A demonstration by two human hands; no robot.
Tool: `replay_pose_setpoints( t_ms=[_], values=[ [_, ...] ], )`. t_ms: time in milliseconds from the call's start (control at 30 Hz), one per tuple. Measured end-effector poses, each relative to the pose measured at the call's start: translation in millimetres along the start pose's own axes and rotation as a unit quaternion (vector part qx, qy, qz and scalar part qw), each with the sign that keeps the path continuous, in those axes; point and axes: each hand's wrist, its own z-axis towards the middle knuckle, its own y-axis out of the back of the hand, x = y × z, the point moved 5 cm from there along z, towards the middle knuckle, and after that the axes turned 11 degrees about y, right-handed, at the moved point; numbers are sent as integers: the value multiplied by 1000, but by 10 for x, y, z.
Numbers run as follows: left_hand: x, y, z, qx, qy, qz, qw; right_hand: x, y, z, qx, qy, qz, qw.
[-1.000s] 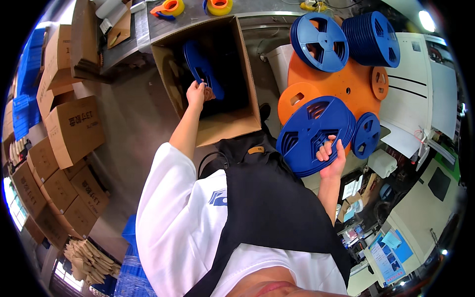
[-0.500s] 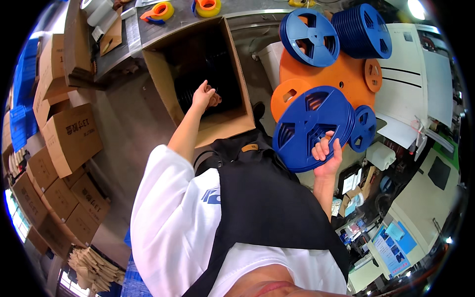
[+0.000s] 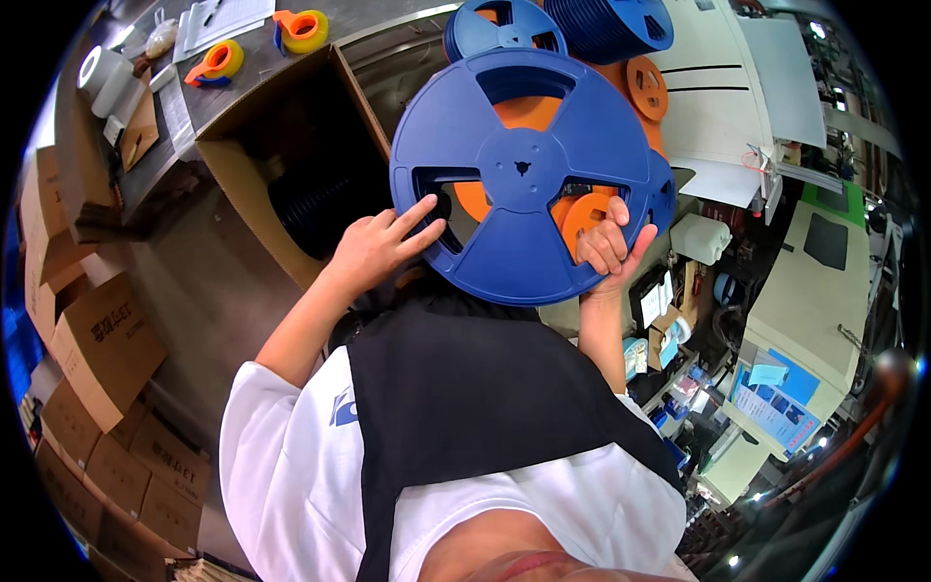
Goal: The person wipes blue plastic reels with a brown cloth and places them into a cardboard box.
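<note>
A large blue plastic reel (image 3: 519, 228), with a hub and wedge-shaped openings, is held tilted up before my body. My right hand (image 3: 609, 247) is closed round its lower right rim, fingers curled at an opening. At its left edge lies my left hand (image 3: 383, 247), fingers across the rim and tips at the left opening; the thumb is hidden. Whether more reels sit behind this one, I cannot tell. To the left stands an open cardboard box (image 3: 238, 218), with black ribbed, reel-like edges (image 3: 315, 209) in its dark inside.
Behind the held reel are a blue reel (image 3: 504, 34), a stack of blue reels (image 3: 616, 21) and a small orange reel (image 3: 645, 87). Two tape dispensers (image 3: 218, 63) lie on the grey workbench (image 3: 364, 21). Cardboard cartons (image 3: 109, 349) are piled at left.
My left hand has come out of the box to the reel's left rim. The blue reel has been raised and moved left, turning its face toward me, with my right hand still on it.
</note>
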Motion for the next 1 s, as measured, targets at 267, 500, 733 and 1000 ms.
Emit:
replay_pose_setpoints(
  t_ms=[267, 500, 733, 1000],
  values=[
    [-32, 329, -50, -22, -48, 37, 998, 2, -115, 3, 52, -44, -56, 996],
    [-10, 449, -84, -29, -19, 27, 999, 106, -36, 61, 3, 8, -285, 958],
    [106, 183, -221, -17, 87, -198, 976, 103, -55, 196, -84, 17, -423, 902],
    [514, -236, -788, 21, 367, -778, 509, 79, 275, 117, -167, -45, -422, 890]
  ],
)
